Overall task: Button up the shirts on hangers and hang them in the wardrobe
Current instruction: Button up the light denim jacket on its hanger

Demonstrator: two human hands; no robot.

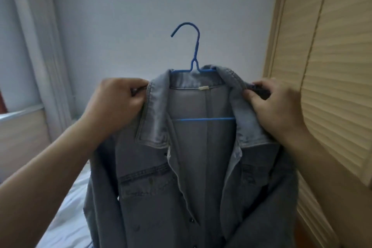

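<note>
**Denim shirt held up on its hanger, front unbuttoned**

Ahead of me I see a pale wall (141,16), bare behind the hanger hook, with open air above and around it. To my right stands the wardrobe (332,66), its slatted wooden door running from the top edge down past the right hand — close beside the shirt's right shoulder. At lower left lies a bed (66,217) with white bedding, partly under the shirt's hem side.

The grey denim shirt (201,167) fills the centre and runs off the bottom edge. Its front hangs open, the two plackets apart, dark buttons showing along the left placket; the collar is spread to both sides. It sits on a blue wire hanger (193,62), hook upright, crossbar visible inside the open neck.

My left hand (118,104) is curled, gripping the shirt at the shoulder just outside the collar edge. My right hand (273,106) pinches the opposite shoulder, thumb on the collar fold.
</note>
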